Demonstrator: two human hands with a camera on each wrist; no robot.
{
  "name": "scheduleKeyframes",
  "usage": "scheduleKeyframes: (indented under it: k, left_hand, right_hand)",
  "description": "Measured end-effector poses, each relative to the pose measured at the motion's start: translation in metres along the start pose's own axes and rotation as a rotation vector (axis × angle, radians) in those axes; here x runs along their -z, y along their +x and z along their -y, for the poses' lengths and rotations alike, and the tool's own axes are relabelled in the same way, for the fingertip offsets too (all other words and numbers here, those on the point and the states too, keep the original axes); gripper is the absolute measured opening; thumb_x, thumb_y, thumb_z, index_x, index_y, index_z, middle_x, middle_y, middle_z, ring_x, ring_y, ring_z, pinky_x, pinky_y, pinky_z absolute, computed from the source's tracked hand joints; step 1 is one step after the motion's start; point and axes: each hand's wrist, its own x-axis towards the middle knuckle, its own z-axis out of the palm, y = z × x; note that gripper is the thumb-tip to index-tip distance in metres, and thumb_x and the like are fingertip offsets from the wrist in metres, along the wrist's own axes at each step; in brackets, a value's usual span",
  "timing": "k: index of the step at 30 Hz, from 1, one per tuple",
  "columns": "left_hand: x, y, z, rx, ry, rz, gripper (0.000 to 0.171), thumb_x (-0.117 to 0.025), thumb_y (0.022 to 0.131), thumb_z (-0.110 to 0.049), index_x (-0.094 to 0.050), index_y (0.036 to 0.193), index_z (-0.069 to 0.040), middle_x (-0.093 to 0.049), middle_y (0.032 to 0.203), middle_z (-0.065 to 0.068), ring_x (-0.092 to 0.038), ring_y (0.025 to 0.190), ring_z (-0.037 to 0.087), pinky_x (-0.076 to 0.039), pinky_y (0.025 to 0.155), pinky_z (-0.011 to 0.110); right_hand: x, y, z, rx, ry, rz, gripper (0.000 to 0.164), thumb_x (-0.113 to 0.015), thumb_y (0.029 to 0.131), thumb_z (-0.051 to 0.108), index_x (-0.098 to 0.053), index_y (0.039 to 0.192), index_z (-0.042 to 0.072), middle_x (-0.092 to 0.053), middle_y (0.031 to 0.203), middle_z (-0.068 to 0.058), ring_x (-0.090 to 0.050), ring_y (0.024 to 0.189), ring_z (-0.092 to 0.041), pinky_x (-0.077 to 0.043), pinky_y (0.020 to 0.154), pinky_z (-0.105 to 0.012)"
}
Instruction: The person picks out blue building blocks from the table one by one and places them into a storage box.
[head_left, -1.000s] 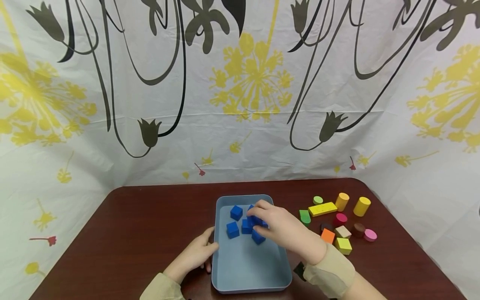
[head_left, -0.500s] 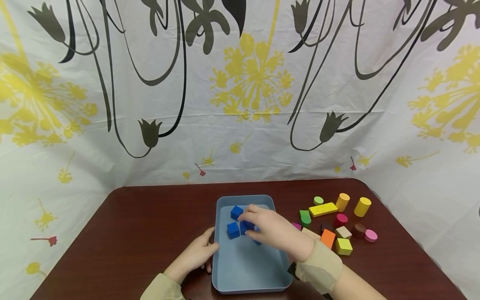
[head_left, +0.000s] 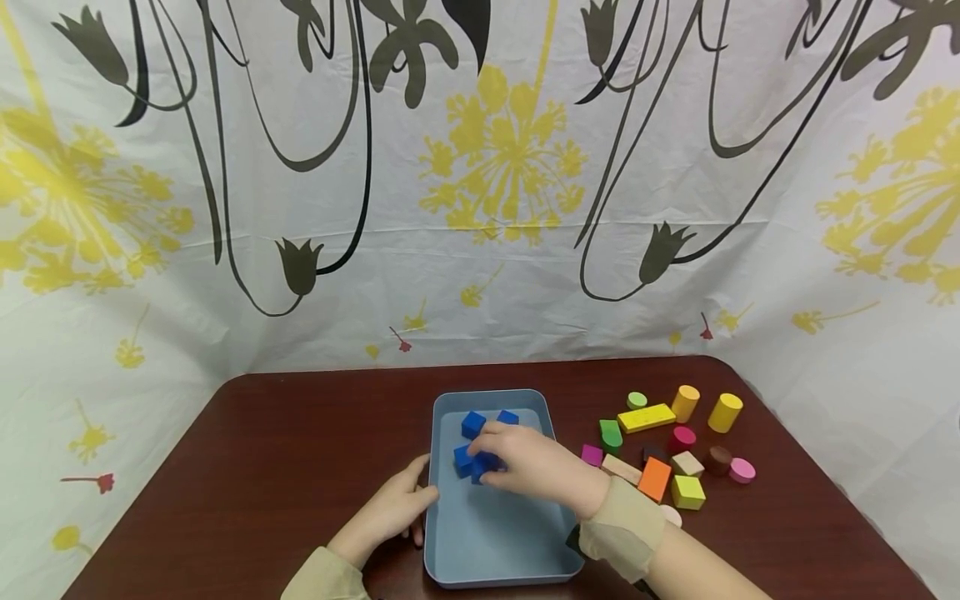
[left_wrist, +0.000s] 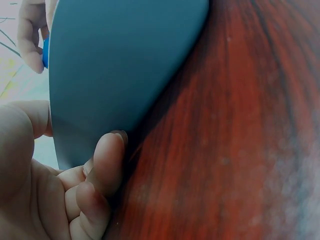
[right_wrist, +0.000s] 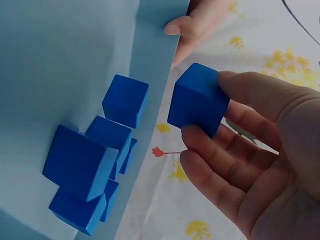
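Note:
My right hand (head_left: pixel 536 471) is over the middle of a blue-grey tray (head_left: pixel 502 546). Between thumb and fingertips it pinches a blue cube (right_wrist: pixel 197 100), raised off the tray floor in the right wrist view. Several more blue cubes (right_wrist: pixel 126 100) sit in the tray, one of them (right_wrist: pixel 80 162) stacked on others; in the head view the hand hides part of the group. At the tray's left side, my left hand (head_left: pixel 397 497) grips the edge, thumb at the rim and fingers (left_wrist: pixel 107 160) against the outer wall in the left wrist view.
Right of the tray, loose blocks lie on the dark red-brown table (head_left: pixel 315 442): a yellow bar (head_left: pixel 647 418), yellow cylinders (head_left: pixel 724 413), an orange block (head_left: pixel 655 479), a lime cube (head_left: pixel 687 492), a beige block (head_left: pixel 621 469) and others. A patterned cloth (head_left: pixel 450 317) hangs behind.
My right hand has moved left and slightly nearer across the tray. Magenta and beige blocks beside the tray, earlier behind the hand, are uncovered. My left hand stays on the tray edge.

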Motion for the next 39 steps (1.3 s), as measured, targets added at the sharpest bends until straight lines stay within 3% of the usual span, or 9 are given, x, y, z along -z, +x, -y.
scheduleKeyframes:
  k: [10,39]
  left_hand:
    - [0.001,0.0,0.0,-0.003,-0.008,0.004,0.059,-0.047,0.089,-0.02,-0.025,0.141,-0.002,-0.059,0.056,0.009,-0.056,0.041,0.025,-0.041,0.034,0.03]
    - [0.002,-0.001,-0.002,0.0,-0.026,0.02,0.06,-0.047,0.089,-0.019,-0.022,0.141,-0.002,-0.059,0.058,0.01,-0.057,0.042,0.025,-0.04,0.035,0.029]
  right_hand:
    - [-0.012,0.009,-0.009,0.021,0.041,0.086,0.029,-0.074,0.078,0.026,-0.067,0.104,0.013,-0.057,0.095,0.008,-0.052,0.08,0.0,-0.046,0.072,-0.015]
    - [-0.033,0.021,-0.013,0.059,-0.012,0.185,0.027,-0.077,0.075,0.024,-0.067,0.098,0.014,-0.059,0.09,0.01,-0.052,0.078,0.001,-0.044,0.069,-0.013]
